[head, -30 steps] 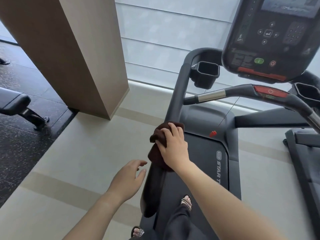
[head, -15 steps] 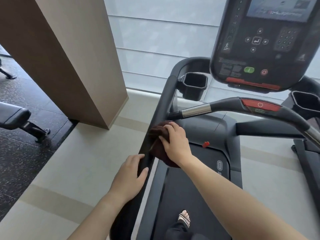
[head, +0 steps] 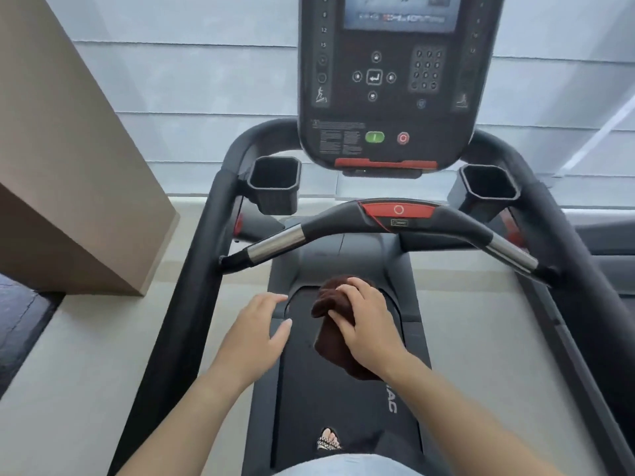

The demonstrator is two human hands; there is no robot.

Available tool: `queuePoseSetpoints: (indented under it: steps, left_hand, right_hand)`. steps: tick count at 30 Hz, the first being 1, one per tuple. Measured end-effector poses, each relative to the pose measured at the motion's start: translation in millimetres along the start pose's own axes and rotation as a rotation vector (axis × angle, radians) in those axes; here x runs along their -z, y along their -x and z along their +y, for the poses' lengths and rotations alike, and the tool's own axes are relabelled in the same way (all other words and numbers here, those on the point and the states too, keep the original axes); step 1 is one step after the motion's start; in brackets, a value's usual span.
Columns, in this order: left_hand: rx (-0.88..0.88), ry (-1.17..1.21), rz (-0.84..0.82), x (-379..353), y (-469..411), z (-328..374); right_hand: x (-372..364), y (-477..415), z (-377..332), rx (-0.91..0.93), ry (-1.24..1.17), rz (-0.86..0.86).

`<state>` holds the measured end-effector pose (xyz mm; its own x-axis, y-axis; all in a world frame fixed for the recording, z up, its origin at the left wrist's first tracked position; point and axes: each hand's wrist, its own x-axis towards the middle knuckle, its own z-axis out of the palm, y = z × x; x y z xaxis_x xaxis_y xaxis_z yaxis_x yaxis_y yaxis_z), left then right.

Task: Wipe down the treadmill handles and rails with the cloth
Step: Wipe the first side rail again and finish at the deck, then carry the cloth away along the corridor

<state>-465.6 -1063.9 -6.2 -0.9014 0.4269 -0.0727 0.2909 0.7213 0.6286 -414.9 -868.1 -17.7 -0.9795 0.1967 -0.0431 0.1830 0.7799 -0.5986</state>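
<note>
- Your right hand point(head: 369, 328) was out in front of you at mid-frame, palm down, forearm coming in from the lower right corner.
- Its fingers were curled around the dark brown cloth point(head: 338, 341), gripping it; the knuckles faced the camera and the thumb sat on the cloth's left side.
- The cloth was bunched up at the top under your fingertips and hung down below the palm; it was held in the air over the treadmill belt point(head: 343, 407), touching no rail.
- Your left hand point(head: 254, 334) was just beside the right one, palm down, fingers loose and slightly spread, holding nothing.
- The left fingertips pointed toward the cloth but stayed apart from it; the forearm came up from the lower left.
- Both hands sat between the left side rail point(head: 192, 286) and the right side rail point(head: 584, 304), clear of both.
- The curved front handlebar point(head: 343, 221) with its red stop button point(head: 398, 210) crossed the frame just above your hands, with chrome grip sections at each end; no hand touched it.
- The console point(head: 385, 80) stood above that, with a cup holder point(head: 273, 183) on each side.
- One sandalled foot point(head: 328, 441) of yours showed on the belt below your hands.
- A beige pillar point(head: 68, 166) stood at the left, well apart from the treadmill.
</note>
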Motion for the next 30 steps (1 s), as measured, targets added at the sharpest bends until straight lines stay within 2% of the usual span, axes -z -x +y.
queuePoseSetpoints:
  steps: [11, 22, 30]
  left_hand:
    - [-0.228, -0.056, -0.312, -44.0, 2.4, 34.0]
    - [-0.531, -0.019, -0.599, -87.2, 66.3, 67.8]
    - [-0.819, -0.102, -0.834, -124.8, 128.8, 105.3]
  right_hand:
    - [-0.8, 87.5, 44.6, -0.332, 0.045, 0.042]
    - [-23.0, 222.8, 33.8, -0.712, -0.055, 0.237]
    - [-38.2, 317.7, 17.9, -0.936, -0.066, 0.409]
